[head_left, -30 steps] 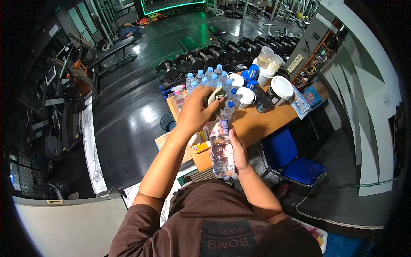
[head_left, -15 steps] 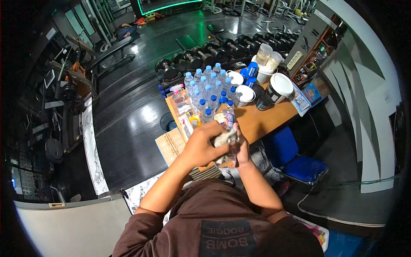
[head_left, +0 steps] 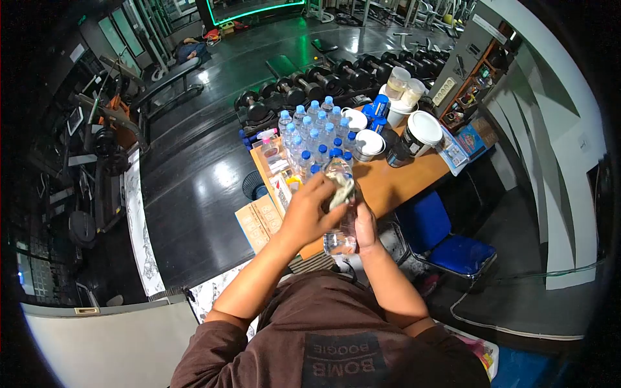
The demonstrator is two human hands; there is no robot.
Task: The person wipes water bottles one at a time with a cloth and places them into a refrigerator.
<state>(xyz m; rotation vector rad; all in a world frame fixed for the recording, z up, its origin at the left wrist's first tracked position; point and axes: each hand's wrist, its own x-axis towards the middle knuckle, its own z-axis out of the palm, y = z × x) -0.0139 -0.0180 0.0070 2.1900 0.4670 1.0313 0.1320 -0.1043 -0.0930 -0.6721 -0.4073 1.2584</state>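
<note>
A clear plastic bottle is held upright-leaning in front of my chest, with its base toward me. My right hand grips its right side. On the opposite side, my left hand pinches a crumpled whitish cloth against the bottle's upper part. The cloth and fingers cover much of the bottle's middle. Just beyond it, several water bottles with light and dark blue caps stand grouped on the wooden table.
White tubs, a dark jar and blue packs stand on the table's right side. A cardboard box is at the left edge. A blue chair stands to the right, with a dumbbell rack behind.
My left hand has slid the cloth up along the bottle, uncovering its lower part and hiding the label. The bottle stays in my right hand.
</note>
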